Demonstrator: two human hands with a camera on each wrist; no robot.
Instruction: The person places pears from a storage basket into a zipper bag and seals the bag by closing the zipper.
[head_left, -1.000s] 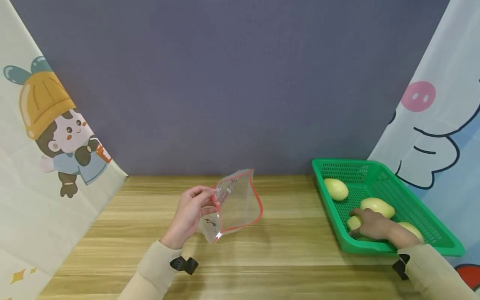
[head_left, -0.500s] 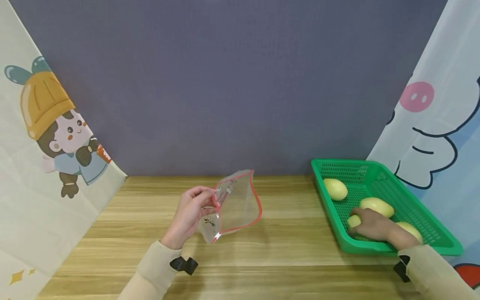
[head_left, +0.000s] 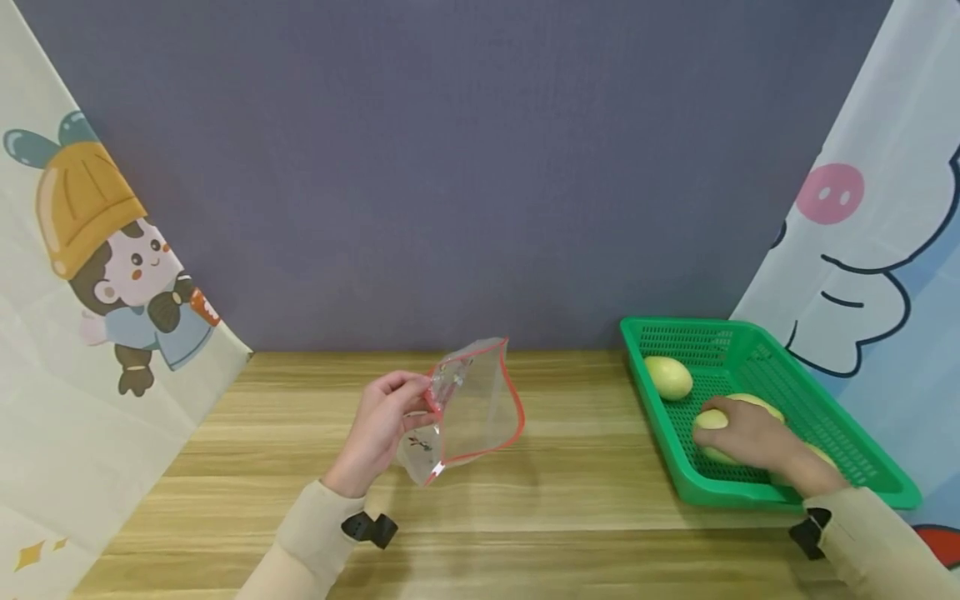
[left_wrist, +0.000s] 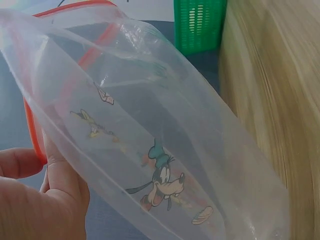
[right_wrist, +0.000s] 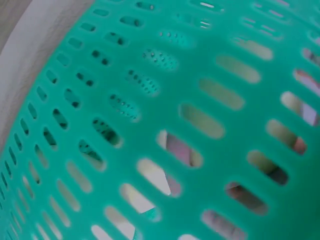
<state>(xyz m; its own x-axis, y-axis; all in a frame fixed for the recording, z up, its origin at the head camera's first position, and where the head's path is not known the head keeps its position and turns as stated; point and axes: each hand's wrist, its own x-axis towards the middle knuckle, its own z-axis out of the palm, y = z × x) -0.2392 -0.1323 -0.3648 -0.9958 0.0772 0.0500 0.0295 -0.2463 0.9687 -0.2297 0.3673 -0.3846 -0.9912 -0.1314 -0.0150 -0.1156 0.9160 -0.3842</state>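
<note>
Toward front-left corner of basket (head_left: 795,387): right hand (head_left: 756,435) grips fruit (head_left: 710,419); left hand (head_left: 386,421) pinches bag (head_left: 480,408); apparent pickup; lift should clear rim (head_left: 660,417).

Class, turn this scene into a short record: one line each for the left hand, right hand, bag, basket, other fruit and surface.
Left hand: pinches the bag at its edge
Right hand: grips a pale yellow fruit within the basket
Bag: see-through, red-trimmed, cartoon-printed, mouth open
Basket: green, slotted, on the person's right
Other fruit: at least three pale yellow pieces, one apart by the basket's left wall, others partly hidden by the right arm and hand
Surface: wood-grain table
</note>
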